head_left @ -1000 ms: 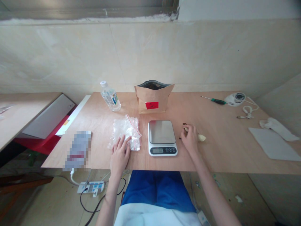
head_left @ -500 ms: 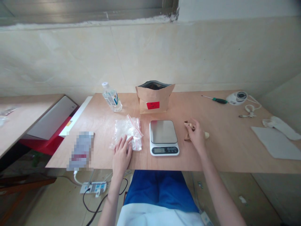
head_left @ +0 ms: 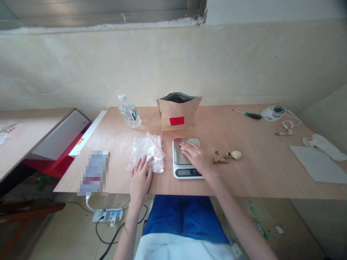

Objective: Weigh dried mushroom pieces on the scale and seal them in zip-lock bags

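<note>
My left hand (head_left: 141,178) lies flat, fingers outstretched, on a pile of clear zip bags (head_left: 142,144) with red seal lines. Over the steel plate of a white digital scale (head_left: 178,176), my right hand (head_left: 195,155) pinches a small pale-brown dried piece (head_left: 181,148), mostly covered by the fingers. To the right of the scale sit a crumpled brown dried piece (head_left: 219,157) and a cream-coloured one (head_left: 234,155). The scale's digits are too small to read.
Behind the scale stands an open brown paper pouch (head_left: 173,110) with a red label. A water bottle (head_left: 129,112) is left of it, a phone (head_left: 93,173) nearer the front edge. Rightward lie a screwdriver (head_left: 253,115), a white camera (head_left: 273,112) and white paper (head_left: 317,164).
My right hand has moved left from the dried pieces to above the scale plate, carrying a small piece. The two pieces it partly covered now show. My left hand stays put.
</note>
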A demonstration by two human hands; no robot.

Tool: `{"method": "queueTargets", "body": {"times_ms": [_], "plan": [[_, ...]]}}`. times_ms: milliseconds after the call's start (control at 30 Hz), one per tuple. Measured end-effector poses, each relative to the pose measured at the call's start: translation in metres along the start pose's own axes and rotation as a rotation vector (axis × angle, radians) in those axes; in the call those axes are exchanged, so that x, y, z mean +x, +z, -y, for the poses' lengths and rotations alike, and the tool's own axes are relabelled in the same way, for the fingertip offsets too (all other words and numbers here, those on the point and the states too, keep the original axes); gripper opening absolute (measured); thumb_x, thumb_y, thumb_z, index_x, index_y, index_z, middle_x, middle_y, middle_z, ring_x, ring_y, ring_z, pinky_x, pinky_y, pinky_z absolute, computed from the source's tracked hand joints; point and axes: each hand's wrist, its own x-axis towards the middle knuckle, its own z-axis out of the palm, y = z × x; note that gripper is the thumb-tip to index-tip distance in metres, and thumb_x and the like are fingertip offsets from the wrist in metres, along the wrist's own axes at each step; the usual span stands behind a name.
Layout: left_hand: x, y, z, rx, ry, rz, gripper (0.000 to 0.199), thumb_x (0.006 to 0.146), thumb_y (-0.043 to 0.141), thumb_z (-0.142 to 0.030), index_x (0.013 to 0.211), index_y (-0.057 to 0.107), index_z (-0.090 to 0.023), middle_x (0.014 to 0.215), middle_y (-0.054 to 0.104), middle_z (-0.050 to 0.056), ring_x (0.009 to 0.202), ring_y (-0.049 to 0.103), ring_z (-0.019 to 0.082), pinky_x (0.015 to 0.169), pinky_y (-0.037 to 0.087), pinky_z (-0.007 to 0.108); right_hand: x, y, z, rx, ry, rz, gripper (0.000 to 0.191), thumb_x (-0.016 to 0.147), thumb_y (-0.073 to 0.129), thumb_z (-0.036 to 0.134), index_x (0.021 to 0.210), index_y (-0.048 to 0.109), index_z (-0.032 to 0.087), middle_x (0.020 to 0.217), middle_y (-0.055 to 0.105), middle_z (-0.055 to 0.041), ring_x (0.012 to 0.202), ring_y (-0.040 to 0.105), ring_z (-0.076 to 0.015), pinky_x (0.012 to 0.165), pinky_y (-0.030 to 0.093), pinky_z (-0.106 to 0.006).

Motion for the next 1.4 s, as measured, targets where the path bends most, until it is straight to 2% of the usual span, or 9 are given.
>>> {"method": "queueTargets", "body": {"times_ms": [267, 367, 467, 600, 800, 933, 1067, 1233, 1400], "plan": [[0.0, 0.0, 0.0, 0.006, -0.007, -0.009, 0.04, 0.093, 0.033, -0.031, 0.131, 0.046, -0.032, 0.141, 0.043, 0.003, 0.133, 0.034, 0.023, 0.104, 0.031, 0.043, -0.018, -0.018, 0.006, 0.042, 0.004, 0.068, 0.04, 0.095, 0.032, 0.028, 0.133, 0.045, 0.027, 0.138, 0.046, -0.0032, 0.132, 0.036, -0.0212, 0.105, 0.035, -0.046], [0.0, 0.0, 0.0, 0.005, -0.003, -0.013, 0.04, 0.092, 0.034, -0.03, 0.13, 0.046, -0.033, 0.141, 0.043, 0.003, 0.132, 0.034, 0.023, 0.104, 0.03, 0.043, -0.038, -0.024, -0.008, 0.02, 0.142, -0.066, 0.041, 0.094, 0.032, 0.026, 0.132, 0.045, 0.024, 0.136, 0.047, -0.0064, 0.13, 0.037, -0.0213, 0.106, 0.034, -0.046], [0.0, 0.001, 0.001, -0.002, 0.001, -0.013, 0.04, 0.093, 0.033, -0.031, 0.131, 0.045, -0.033, 0.142, 0.042, 0.003, 0.132, 0.034, 0.022, 0.104, 0.03, 0.043, -0.063, -0.027, -0.032, -0.116, 0.308, -0.207, 0.037, 0.091, 0.036, 0.027, 0.124, 0.053, 0.02, 0.126, 0.052, -0.0136, 0.123, 0.042, -0.0269, 0.101, 0.037, -0.051], [-0.001, 0.001, 0.0, -0.012, -0.001, -0.019, 0.04, 0.093, 0.032, -0.031, 0.131, 0.045, -0.033, 0.142, 0.042, 0.003, 0.133, 0.033, 0.022, 0.105, 0.029, 0.043, -0.087, -0.028, -0.056, -0.174, 0.323, -0.163, 0.032, 0.089, 0.04, 0.028, 0.112, 0.06, 0.018, 0.12, 0.052, -0.0159, 0.117, 0.044, -0.0293, 0.098, 0.038, -0.052], [-0.001, 0.0, -0.001, -0.017, 0.006, -0.02, 0.039, 0.093, 0.032, -0.031, 0.129, 0.047, -0.032, 0.141, 0.043, 0.004, 0.133, 0.033, 0.023, 0.105, 0.029, 0.043, -0.091, -0.037, -0.06, -0.117, 0.34, -0.188, 0.033, 0.086, 0.048, 0.031, 0.115, 0.059, 0.02, 0.119, 0.057, -0.0118, 0.112, 0.048, -0.0265, 0.099, 0.037, -0.049], [-0.002, 0.001, 0.001, -0.025, 0.012, -0.029, 0.04, 0.093, 0.031, -0.032, 0.13, 0.047, -0.032, 0.141, 0.043, 0.004, 0.133, 0.033, 0.022, 0.105, 0.029, 0.043, -0.089, -0.043, -0.054, 0.009, 0.413, -0.277, 0.037, 0.082, 0.056, 0.035, 0.115, 0.058, 0.019, 0.112, 0.06, -0.0121, 0.106, 0.053, -0.0256, 0.094, 0.042, -0.046], [-0.003, 0.002, 0.002, -0.023, 0.023, -0.054, 0.039, 0.093, 0.032, -0.032, 0.129, 0.047, -0.032, 0.14, 0.044, 0.003, 0.132, 0.034, 0.023, 0.104, 0.03, 0.043, -0.079, -0.038, -0.029, 0.238, 0.473, -0.381, 0.044, 0.079, 0.061, 0.039, 0.117, 0.052, 0.019, 0.111, 0.059, -0.0117, 0.101, 0.057, -0.0232, 0.089, 0.046, -0.041], [-0.003, 0.005, 0.004, -0.016, 0.027, -0.056, 0.039, 0.093, 0.033, -0.032, 0.128, 0.048, -0.031, 0.14, 0.044, 0.004, 0.131, 0.035, 0.024, 0.104, 0.031, 0.044, -0.056, -0.018, 0.011, 0.286, 0.289, -0.277, 0.029, 0.077, 0.064, 0.035, 0.1, 0.054, 0.021, 0.103, 0.055, -0.0081, 0.099, 0.055, -0.0219, 0.086, 0.046, -0.037], [-0.003, 0.007, 0.006, -0.021, 0.029, -0.059, 0.039, 0.093, 0.032, -0.033, 0.129, 0.048, -0.032, 0.14, 0.045, 0.003, 0.132, 0.035, 0.024, 0.104, 0.03, 0.045, -0.037, 0.0, 0.019, 0.097, 0.262, -0.198, 0.017, 0.079, 0.063, 0.034, 0.087, 0.056, 0.021, 0.096, 0.054, -0.0064, 0.092, 0.056, -0.0222, 0.082, 0.044, -0.036]]}}
